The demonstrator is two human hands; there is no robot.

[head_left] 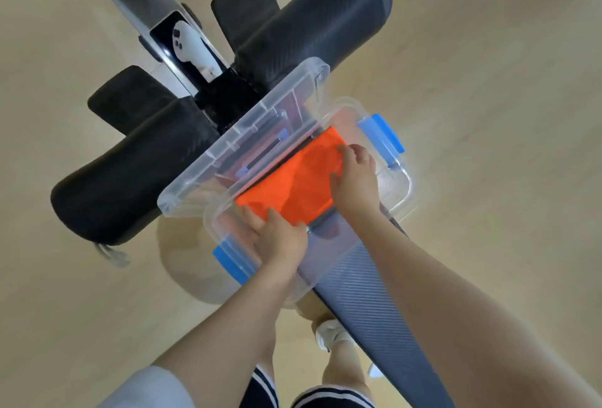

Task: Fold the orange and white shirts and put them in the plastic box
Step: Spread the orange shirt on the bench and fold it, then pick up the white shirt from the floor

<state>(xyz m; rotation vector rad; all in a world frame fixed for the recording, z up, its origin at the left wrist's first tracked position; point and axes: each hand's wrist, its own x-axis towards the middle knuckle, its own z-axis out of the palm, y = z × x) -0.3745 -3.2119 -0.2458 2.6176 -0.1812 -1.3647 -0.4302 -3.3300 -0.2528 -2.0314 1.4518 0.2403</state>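
Observation:
The folded orange shirt [296, 176] lies inside the clear plastic box [404, 186], which rests on a black padded bench. My left hand [277, 238] lies flat on the shirt's near left corner, fingers straight. At the shirt's right end my right hand [355, 176] presses down with its fingers spread. The box has blue latches [384, 134] at both ends. Its clear lid [247, 137] leans open on the far side. No white shirt is in view.
The black padded bench [136, 163] has several cushions and a metal frame, with a white handheld controller [192, 49] lying in the frame. A grey ribbed pad [374, 310] extends toward me under the box. Beige floor lies all around; my legs and white shoes show below.

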